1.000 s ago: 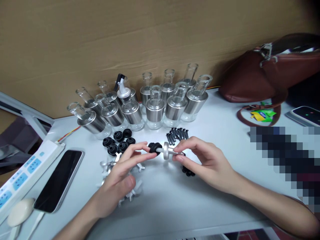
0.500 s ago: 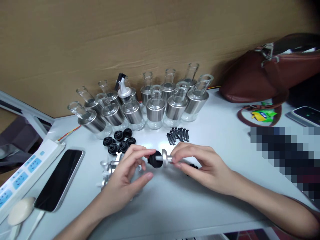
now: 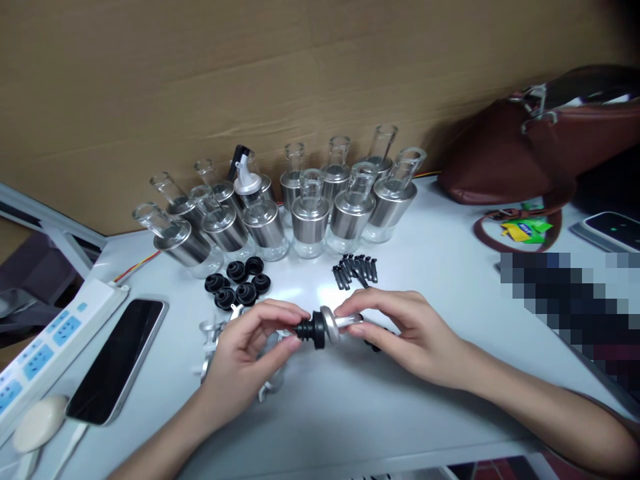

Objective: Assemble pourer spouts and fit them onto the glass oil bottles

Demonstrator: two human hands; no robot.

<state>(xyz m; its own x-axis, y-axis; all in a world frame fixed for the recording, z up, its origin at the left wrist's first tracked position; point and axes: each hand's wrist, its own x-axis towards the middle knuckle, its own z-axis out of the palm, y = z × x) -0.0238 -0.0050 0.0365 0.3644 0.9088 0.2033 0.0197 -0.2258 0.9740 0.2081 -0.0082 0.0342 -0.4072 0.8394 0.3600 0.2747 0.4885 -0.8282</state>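
Observation:
Between the fingertips of my left hand is a black ribbed rubber stopper, lying sideways. My right hand pinches the tube of a silver pourer spout, whose round flange is against or very near the stopper's wide end. Partly hidden behind my left hand lie more silver spouts. Several loose black stoppers form a cluster beyond it. A group of small black flip caps lies beyond my right hand, and other small black pieces are partly covered beneath it.
Glass bottles with steel sleeves stand along the cardboard wall; one carries a fitted silver pourer with a black cap. At left are a phone and a power strip. A brown handbag sits at right.
The stopper has turned sideways and its wide end has come up to the spout's flange. My left thumb has closed onto the stopper.

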